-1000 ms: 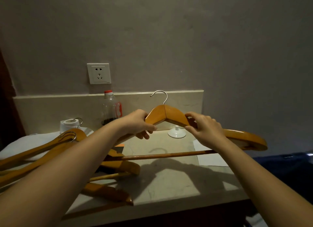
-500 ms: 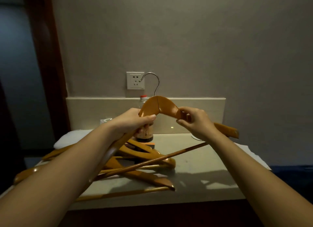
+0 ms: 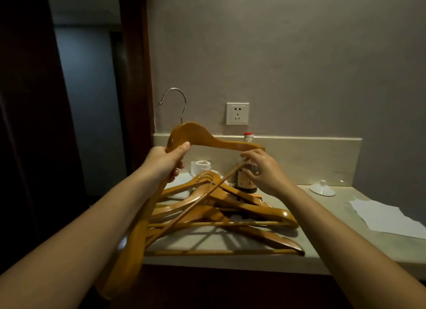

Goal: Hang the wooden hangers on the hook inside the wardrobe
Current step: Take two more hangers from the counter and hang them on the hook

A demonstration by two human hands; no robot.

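Both hands hold one wooden hanger (image 3: 207, 140) up in the air above the counter (image 3: 334, 218). The left hand (image 3: 166, 163) is wrapped tight around the hanger near its top bend, just under the shiny metal hook (image 3: 175, 101). The right hand (image 3: 265, 170) pinches the far end of the hanger with its fingertips (image 3: 247, 155). The hanger is tilted, so one arm runs across to the right hand and the other arm drops down past the left wrist toward the bottom of the view. Its thin bar (image 3: 196, 205) slants down from the right hand.

Just behind the right hand stands one bottle (image 3: 247, 184) with a red cap. There is dark stuff low inside it. How much is hard to tell, since the hand hides part of it.

Below both hands a pile of hangers (image 3: 230, 207) lies on the counter. They cross over each other, so I cannot count them for sure; at least three show.

Past the left hand sits one white roll of paper (image 3: 200, 167). To the right of the right hand there is one small white lid (image 3: 322, 190), and near it one sheet of white paper (image 3: 387, 216). Above the right hand, one white wall socket (image 3: 237, 113) is on the wall.
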